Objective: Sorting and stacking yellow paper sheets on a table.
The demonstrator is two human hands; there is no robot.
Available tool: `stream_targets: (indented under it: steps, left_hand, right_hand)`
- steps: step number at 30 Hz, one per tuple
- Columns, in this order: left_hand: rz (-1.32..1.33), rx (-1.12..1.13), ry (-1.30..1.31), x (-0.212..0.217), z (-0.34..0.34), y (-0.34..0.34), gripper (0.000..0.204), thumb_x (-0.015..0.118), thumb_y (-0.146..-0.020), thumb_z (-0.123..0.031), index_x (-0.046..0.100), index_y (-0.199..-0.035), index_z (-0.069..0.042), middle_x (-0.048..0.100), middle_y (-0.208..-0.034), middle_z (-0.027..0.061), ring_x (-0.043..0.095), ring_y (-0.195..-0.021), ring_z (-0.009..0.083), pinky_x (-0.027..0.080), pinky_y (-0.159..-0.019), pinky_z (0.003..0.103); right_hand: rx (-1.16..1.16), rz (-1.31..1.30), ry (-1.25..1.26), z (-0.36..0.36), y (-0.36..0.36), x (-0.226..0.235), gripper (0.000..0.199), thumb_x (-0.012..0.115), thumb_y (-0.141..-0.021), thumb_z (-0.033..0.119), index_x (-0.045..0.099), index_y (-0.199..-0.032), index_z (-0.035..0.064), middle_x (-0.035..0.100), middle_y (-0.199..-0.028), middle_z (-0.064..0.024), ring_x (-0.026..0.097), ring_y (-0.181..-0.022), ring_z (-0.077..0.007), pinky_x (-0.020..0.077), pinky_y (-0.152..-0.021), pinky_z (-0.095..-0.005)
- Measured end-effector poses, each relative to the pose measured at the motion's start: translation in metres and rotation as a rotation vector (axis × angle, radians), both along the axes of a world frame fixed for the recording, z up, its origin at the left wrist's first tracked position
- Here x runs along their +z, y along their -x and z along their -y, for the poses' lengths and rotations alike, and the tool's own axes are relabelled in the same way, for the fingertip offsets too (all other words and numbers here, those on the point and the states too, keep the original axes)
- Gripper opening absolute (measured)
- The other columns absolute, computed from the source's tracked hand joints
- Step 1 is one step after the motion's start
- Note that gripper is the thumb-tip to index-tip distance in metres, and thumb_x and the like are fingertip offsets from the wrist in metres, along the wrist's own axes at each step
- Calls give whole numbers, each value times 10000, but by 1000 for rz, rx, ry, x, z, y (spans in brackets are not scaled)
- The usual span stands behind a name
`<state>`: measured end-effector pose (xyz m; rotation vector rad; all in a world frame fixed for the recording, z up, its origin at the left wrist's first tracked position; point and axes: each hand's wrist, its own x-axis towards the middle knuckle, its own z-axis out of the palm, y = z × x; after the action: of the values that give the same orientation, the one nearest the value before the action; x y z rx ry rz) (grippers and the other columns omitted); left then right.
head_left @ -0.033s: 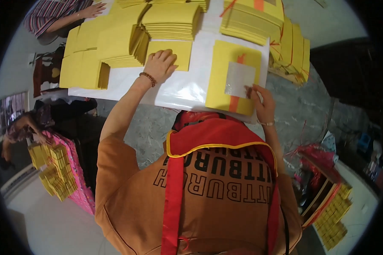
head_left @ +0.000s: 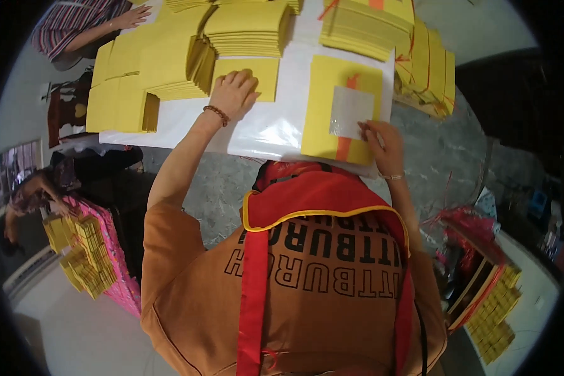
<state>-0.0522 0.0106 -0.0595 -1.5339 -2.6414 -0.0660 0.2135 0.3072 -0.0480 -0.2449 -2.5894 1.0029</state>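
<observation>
My left hand (head_left: 235, 95) rests on a yellow paper piece (head_left: 266, 81) lying on the table, its fingers bent but apart from the thumb, holding nothing. To the right lies a flat yellow paper bundle (head_left: 319, 106) with an orange strip (head_left: 343, 150) down its middle. A whitish, partly see-through square sheet (head_left: 352, 109) lies on top, shiny at its lower left corner. My right hand (head_left: 384, 147) has its fingertips pinched together over the sheet's right edge. What they hold, if anything, is too small to make out.
Stacks of folded yellow paper (head_left: 247, 31) fill the far left of the white-covered table (head_left: 263, 141). Tied yellow bundles (head_left: 366, 31) stand at the far right. A striped-sleeved person's hand (head_left: 135, 17) is at the far left. Another person is beside a pink-covered table (head_left: 109, 250).
My right hand has shifted a little left, so its fingertips are now over the sheet's edge. My left hand stays on the yellow paper piece.
</observation>
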Motion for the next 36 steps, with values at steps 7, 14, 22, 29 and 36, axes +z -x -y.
stream_targets:
  steps: [7, 14, 22, 29, 36]
  left_hand:
    - [289, -414, -350, 18, -65, -86, 279, 645, -745, -138, 601, -1006, -49, 600, -965, 107, 559, -853, 280, 444, -723, 374]
    - [312, -537, -244, 31, -87, -135, 331, 694, -715, -181, 593, -1003, -52, 563, -1005, 71, 528, -944, 237, 436, -807, 346]
    - [824, -412, -275, 25, -94, -119, 166, 576, -845, -177, 616, -850, -16, 587, -775, 132, 567, -740, 310, 456, -648, 376]
    - [911, -327, -199, 35, -99, -116, 174, 554, -832, -171, 625, -812, -14, 621, -796, 129, 589, -767, 301, 467, -675, 377]
    - [1114, -115, -163, 30, -103, -112, 172, 583, -786, -189, 658, -805, -35, 645, -718, 107, 610, -639, 233, 468, -597, 325]
  right_hand:
    - [-27, 39, -272, 3, 0, -8, 204, 666, -728, 177, 655, -931, 166, 600, -1013, 42, 509, -1003, -205, 378, -813, -372]
    - [-50, 10, -237, 6, -5, -6, 170, 663, -741, 157, 673, -906, 113, 619, -1011, -17, 532, -1017, -227, 404, -845, -345]
    - [-44, 16, 302, -8, -11, -33, 242, 518, -862, 190, 685, -772, 39, 628, -1039, -70, 517, -1101, -258, 357, -971, -367]
    - [-90, 26, 399, -3, -8, -33, 313, 475, -899, 198, 674, -770, -6, 628, -1024, -81, 539, -1052, -224, 419, -889, -317]
    - [-34, -31, 417, -9, -7, -40, 399, 400, -947, 250, 658, -794, -14, 617, -1025, -111, 576, -950, -203, 460, -798, -300]
